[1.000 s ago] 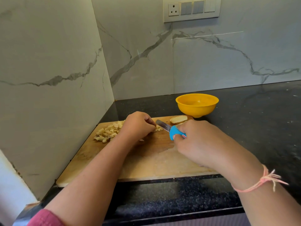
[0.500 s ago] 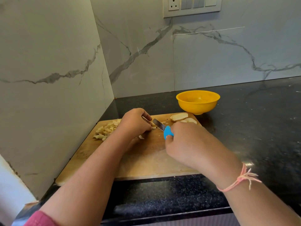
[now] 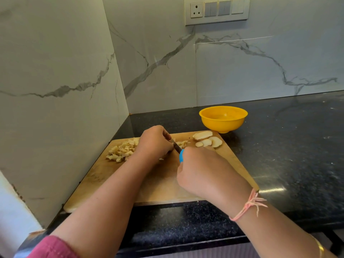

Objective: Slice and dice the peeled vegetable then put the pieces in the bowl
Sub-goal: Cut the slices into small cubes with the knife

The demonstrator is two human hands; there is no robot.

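On the wooden cutting board (image 3: 162, 185) lies a pile of diced pale vegetable pieces (image 3: 122, 150) at the left. Several uncut slices (image 3: 206, 139) lie at the board's far right corner. My right hand (image 3: 202, 172) grips a blue-handled knife (image 3: 178, 150), blade pointing away to the left. My left hand (image 3: 154, 141), fingers curled, holds down vegetable strips (image 3: 182, 144) right at the blade; what sits under the fingers is hidden. The yellow bowl (image 3: 223, 119) stands on the counter just beyond the board and looks empty.
The black granite counter (image 3: 288, 146) extends to the right. Marble walls close in at the left (image 3: 55, 108) and behind (image 3: 242, 71), meeting in a corner near the board. A switch panel (image 3: 216, 10) hangs on the back wall.
My right hand and the knife have moved left, so the blade now sits close against my left fingers. More of the uncut slices show at the right.
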